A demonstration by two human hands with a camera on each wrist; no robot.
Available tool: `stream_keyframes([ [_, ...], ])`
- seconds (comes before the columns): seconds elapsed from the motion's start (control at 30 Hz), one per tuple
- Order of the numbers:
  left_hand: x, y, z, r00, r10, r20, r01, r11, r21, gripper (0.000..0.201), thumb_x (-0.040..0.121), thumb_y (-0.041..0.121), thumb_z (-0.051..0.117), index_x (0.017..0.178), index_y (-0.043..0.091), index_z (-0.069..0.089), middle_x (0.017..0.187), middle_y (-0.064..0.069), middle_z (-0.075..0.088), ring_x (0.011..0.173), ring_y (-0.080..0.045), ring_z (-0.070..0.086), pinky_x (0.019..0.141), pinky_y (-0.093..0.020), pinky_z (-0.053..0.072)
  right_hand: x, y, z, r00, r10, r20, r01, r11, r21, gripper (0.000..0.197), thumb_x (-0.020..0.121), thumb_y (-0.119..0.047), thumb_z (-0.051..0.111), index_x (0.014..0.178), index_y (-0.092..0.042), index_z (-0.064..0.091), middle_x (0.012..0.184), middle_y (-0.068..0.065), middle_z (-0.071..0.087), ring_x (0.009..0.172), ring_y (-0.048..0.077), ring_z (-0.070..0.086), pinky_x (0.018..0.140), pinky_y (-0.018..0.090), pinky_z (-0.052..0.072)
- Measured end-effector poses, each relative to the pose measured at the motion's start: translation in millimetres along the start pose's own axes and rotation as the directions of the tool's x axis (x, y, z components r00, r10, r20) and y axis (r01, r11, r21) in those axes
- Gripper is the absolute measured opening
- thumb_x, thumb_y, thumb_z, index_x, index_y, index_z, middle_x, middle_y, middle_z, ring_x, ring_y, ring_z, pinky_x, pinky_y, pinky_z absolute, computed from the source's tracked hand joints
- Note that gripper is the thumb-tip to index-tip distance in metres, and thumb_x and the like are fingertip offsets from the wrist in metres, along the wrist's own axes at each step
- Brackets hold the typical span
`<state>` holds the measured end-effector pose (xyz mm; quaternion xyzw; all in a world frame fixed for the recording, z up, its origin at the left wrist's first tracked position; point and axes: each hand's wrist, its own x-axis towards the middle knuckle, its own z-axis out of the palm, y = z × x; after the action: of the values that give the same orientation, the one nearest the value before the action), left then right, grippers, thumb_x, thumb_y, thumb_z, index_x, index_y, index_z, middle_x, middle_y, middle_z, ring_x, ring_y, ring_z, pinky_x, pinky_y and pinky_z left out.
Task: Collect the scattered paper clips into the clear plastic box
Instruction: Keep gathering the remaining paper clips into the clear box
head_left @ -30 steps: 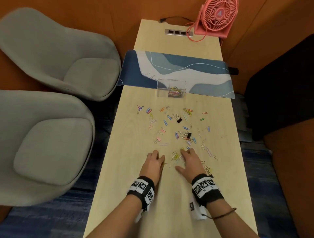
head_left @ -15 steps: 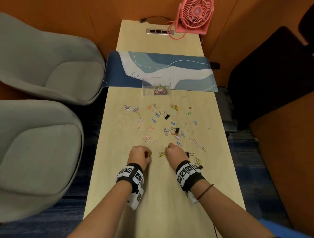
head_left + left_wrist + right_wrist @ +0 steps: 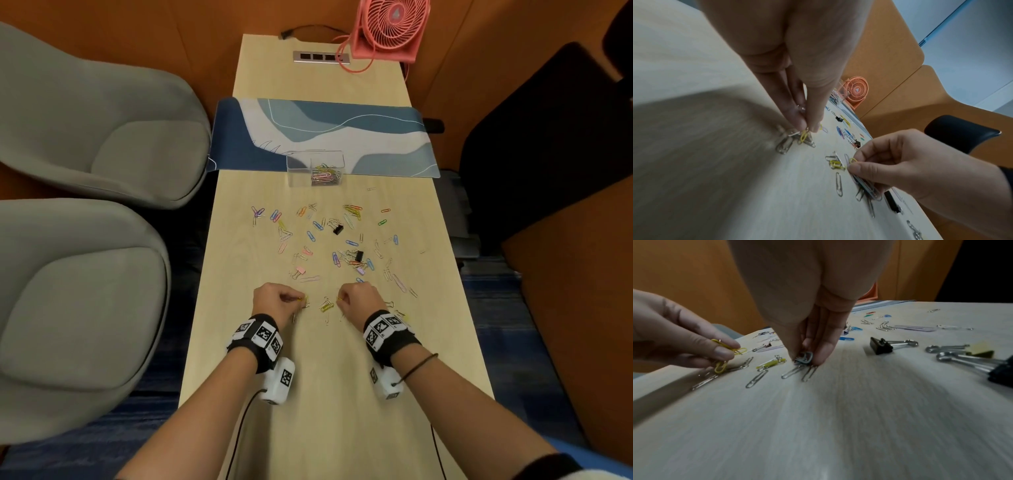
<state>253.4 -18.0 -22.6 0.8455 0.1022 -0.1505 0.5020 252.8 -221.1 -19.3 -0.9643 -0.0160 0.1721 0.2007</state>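
Note:
Many coloured and silver paper clips (image 3: 325,240) lie scattered across the middle of the wooden table (image 3: 325,394). The clear plastic box (image 3: 298,168) stands at the desk mat's near edge with several clips (image 3: 325,176) in its right part. My left hand (image 3: 301,298) pinches a few clips, one of them yellow (image 3: 803,135), just above the table. My right hand (image 3: 339,299) pinches a small bunch of clips (image 3: 805,357) with a yellow one (image 3: 852,160) sticking out. A few loose clips (image 3: 325,305) lie between the two hands.
Black binder clips (image 3: 338,229) (image 3: 358,255) (image 3: 880,345) lie among the paper clips. A blue patterned desk mat (image 3: 342,137) crosses the table behind the box. Beyond it are a power socket strip (image 3: 322,56) and a pink fan (image 3: 390,27). Two grey chairs (image 3: 102,137) stand left.
A second ago both hands lay with fingers stretched over the nearest clips. Their fingers have since curled in and pinched clips off the table. The head view shifted a little.

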Motion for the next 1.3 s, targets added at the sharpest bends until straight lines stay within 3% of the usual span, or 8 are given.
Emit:
stream_keyframes([
  [0.07,2,3,0,1.000,0.006,0.004,-0.006,1.000,-0.021,0.012,0.069,0.009,0.085,0.079,0.012,0.079,0.073,0.001,0.074,0.063,-0.006,0.066,0.067,-0.010,0.051,1,4,0,0.999,0.039,0.005,-0.039,0.996,0.084,0.010,0.085,-0.021,0.063,0.084,-0.013,0.069,0.078,0.005,0.069,0.074,0.022,0.062,0.072,0.029,0.052],
  [0.23,7,10,-2,0.999,0.030,0.022,-0.029,0.999,-0.016,0.011,0.072,0.010,0.083,0.082,0.013,0.079,0.073,0.004,0.072,0.065,-0.001,0.064,0.065,-0.005,0.048,0,17,-6,0.982,0.189,0.004,-0.179,0.922,0.344,0.006,0.079,-0.023,0.074,0.078,-0.016,0.074,0.074,0.001,0.070,0.067,0.009,0.059,0.069,0.019,0.049],
  [0.4,14,23,-5,0.997,0.074,0.009,-0.074,0.997,-0.029,0.012,0.073,0.006,0.081,0.084,0.012,0.079,0.077,0.000,0.074,0.062,0.004,0.062,0.065,-0.002,0.045,-9,19,-33,0.966,0.257,0.035,-0.210,0.694,0.688,0.010,0.079,-0.018,0.077,0.084,-0.009,0.074,0.074,0.007,0.072,0.064,0.014,0.065,0.060,0.017,0.053],
  [0.6,48,80,-31,0.981,0.187,-0.061,-0.193,0.972,-0.132,0.012,0.074,0.007,0.081,0.085,0.010,0.079,0.076,-0.004,0.075,0.067,-0.013,0.070,0.072,-0.022,0.056,13,5,-108,0.968,0.243,-0.066,-0.076,0.530,0.844,0.013,0.083,-0.013,0.072,0.095,-0.006,0.073,0.092,0.016,0.073,0.077,0.022,0.067,0.070,0.023,0.059],
  [0.77,112,148,-64,0.947,0.293,-0.133,-0.308,0.945,-0.114,0.014,0.076,0.013,0.081,0.089,0.011,0.078,0.074,0.001,0.073,0.065,-0.006,0.070,0.066,-0.012,0.052,80,-7,-172,0.952,0.239,-0.194,0.080,0.416,0.906,0.023,0.086,-0.011,0.070,0.105,0.002,0.068,0.094,0.016,0.071,0.074,0.013,0.065,0.066,0.015,0.056],
  [0.9,165,189,-66,0.906,0.362,-0.217,-0.381,0.923,-0.048,0.015,0.077,0.016,0.081,0.091,0.012,0.078,0.078,0.003,0.073,0.068,-0.002,0.066,0.066,-0.006,0.048,135,-11,-201,0.946,0.204,-0.253,0.154,0.406,0.901,0.016,0.087,-0.012,0.069,0.098,-0.001,0.069,0.079,0.005,0.068,0.061,0.004,0.063,0.062,0.014,0.053],
  [1.07,222,204,-36,0.899,0.404,-0.167,-0.396,0.915,0.082,0.012,0.079,0.013,0.079,0.091,0.010,0.078,0.081,-0.002,0.073,0.069,-0.006,0.065,0.065,-0.003,0.048,192,-3,-210,0.953,0.146,-0.266,0.195,0.375,0.906,0.010,0.085,-0.009,0.071,0.089,0.000,0.070,0.072,0.008,0.064,0.065,0.015,0.060,0.068,0.024,0.057],
  [1.3,273,183,0,0.899,0.412,-0.147,-0.382,0.903,0.196,0.010,0.078,0.007,0.078,0.086,0.013,0.079,0.082,-0.003,0.075,0.075,-0.017,0.070,0.083,-0.032,0.058,250,7,-200,0.943,0.125,-0.309,0.175,0.604,0.778,0.014,0.081,-0.012,0.075,0.088,0.000,0.072,0.080,0.020,0.071,0.065,0.025,0.066,0.068,0.033,0.061],
])
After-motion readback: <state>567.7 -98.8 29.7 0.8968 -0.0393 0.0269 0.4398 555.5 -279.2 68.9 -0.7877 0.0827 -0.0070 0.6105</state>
